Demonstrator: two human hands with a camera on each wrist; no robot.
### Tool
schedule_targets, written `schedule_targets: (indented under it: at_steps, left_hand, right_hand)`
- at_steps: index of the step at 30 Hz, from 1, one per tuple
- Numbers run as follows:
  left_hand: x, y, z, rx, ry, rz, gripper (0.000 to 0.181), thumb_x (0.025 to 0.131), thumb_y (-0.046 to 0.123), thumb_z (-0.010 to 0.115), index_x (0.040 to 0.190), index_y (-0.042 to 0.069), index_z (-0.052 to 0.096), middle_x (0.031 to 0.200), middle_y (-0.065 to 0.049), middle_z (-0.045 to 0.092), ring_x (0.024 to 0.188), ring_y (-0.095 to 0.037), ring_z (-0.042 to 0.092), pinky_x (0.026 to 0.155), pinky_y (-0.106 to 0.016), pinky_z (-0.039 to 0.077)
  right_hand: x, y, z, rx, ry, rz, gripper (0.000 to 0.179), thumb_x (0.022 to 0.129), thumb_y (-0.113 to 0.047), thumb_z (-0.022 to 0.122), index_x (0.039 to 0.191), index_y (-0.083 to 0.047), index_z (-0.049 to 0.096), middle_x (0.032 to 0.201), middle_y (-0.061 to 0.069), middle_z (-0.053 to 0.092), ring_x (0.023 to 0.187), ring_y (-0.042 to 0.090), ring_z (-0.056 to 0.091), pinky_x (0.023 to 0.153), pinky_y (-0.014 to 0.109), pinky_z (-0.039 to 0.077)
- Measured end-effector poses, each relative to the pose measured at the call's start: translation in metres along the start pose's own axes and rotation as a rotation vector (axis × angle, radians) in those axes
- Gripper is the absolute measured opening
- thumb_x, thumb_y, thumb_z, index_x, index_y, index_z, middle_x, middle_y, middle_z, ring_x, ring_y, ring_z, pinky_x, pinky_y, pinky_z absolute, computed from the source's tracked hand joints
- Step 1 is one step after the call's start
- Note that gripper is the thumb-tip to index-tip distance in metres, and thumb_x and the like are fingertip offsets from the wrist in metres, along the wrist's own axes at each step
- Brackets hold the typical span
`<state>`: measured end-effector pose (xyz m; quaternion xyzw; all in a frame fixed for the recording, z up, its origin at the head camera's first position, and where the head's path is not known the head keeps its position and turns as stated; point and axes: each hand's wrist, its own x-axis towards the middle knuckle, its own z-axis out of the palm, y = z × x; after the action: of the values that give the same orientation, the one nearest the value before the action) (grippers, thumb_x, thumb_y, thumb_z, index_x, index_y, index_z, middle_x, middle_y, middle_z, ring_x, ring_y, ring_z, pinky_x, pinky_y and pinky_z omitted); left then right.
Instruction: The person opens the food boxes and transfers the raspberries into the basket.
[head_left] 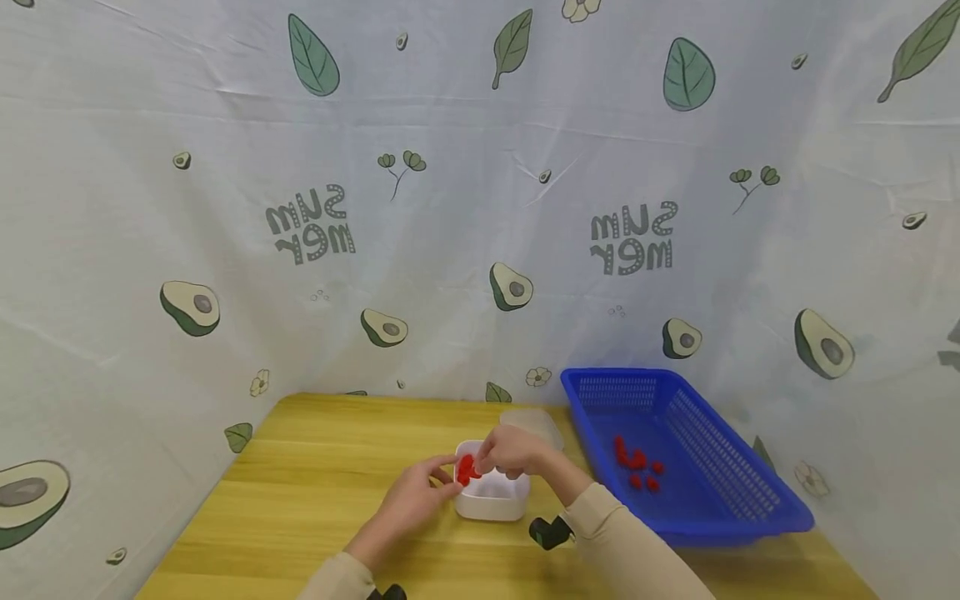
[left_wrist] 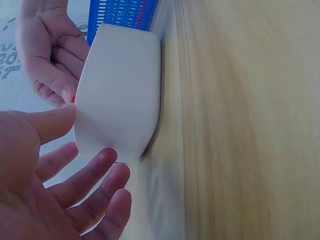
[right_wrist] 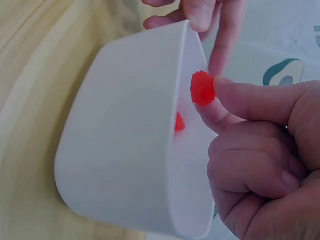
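Note:
A red raspberry is pinched between the thumb and index finger of my right hand, its other fingers curled into the palm. That hand hovers over the opening of a white box with rounded corners. Inside, against the left wall, lie red raspberries; another raspberry shows past the rim in the right wrist view. My left hand rests at the box's left side with loosely spread fingers, thumb and fingertips touching its rim and wall.
A blue plastic basket stands at the right, with several loose raspberries on its floor. Behind the box lies a translucent lid. The wooden table ends at a printed curtain.

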<state>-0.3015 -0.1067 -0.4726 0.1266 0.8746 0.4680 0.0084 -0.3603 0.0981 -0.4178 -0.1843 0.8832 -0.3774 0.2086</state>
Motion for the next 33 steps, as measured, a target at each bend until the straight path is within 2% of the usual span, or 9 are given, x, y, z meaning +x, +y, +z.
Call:
schedule_targets:
  at_steps: [4,10,15,27,33]
  left_hand:
    - [-0.001,0.001,-0.002,-0.002,-0.004,-0.010,0.048,0.092,0.025,0.074,0.137,0.014,0.061,0.099,-0.001,0.070,0.084,-0.018,0.060,0.068,-0.033,0.049]
    - [-0.001,0.002,-0.004,-0.010,-0.004,-0.027,0.048,0.092,0.026,0.074,0.138,0.015,0.061,0.102,-0.001,0.070,0.087,-0.020,0.061,0.071,-0.035,0.050]
    - [-0.001,0.002,-0.006,-0.015,-0.006,-0.029,0.048,0.092,0.026,0.074,0.137,0.015,0.061,0.103,-0.001,0.070,0.088,-0.019,0.061,0.072,-0.035,0.050]
    - [0.004,0.000,-0.004,-0.010,0.004,-0.032,0.047,0.091,0.027,0.075,0.136,0.018,0.062,0.102,0.000,0.068,0.088,-0.020,0.059,0.071,-0.034,0.050]
    - [0.004,-0.005,-0.002,-0.008,-0.010,-0.014,0.048,0.091,0.027,0.075,0.136,0.018,0.063,0.101,0.001,0.069,0.088,-0.019,0.060,0.072,-0.036,0.050]
  right_hand:
    - [-0.004,-0.002,-0.008,0.015,0.001,0.006,0.014,0.090,-0.007,0.071,0.099,0.003,0.075,0.054,-0.004,0.035,0.046,0.009,0.024,0.044,0.021,0.024]
    - [-0.010,-0.006,-0.020,0.005,0.030,0.015,0.008,0.090,-0.008,0.071,0.094,-0.004,0.077,0.054,-0.004,0.036,0.044,0.010,0.025,0.044,0.020,0.024]
    - [-0.015,-0.007,-0.032,0.023,0.017,0.015,0.009,0.090,-0.010,0.071,0.096,-0.005,0.076,0.055,-0.003,0.037,0.045,0.011,0.026,0.045,0.021,0.025]
    - [-0.030,-0.004,-0.065,0.081,0.009,-0.014,0.013,0.092,-0.007,0.068,0.100,0.001,0.074,0.055,-0.004,0.034,0.046,0.010,0.023,0.044,0.022,0.023]
    - [-0.045,0.001,-0.077,0.046,0.085,0.012,0.013,0.091,-0.009,0.069,0.099,0.001,0.074,0.057,-0.003,0.037,0.046,0.010,0.025,0.045,0.022,0.025]
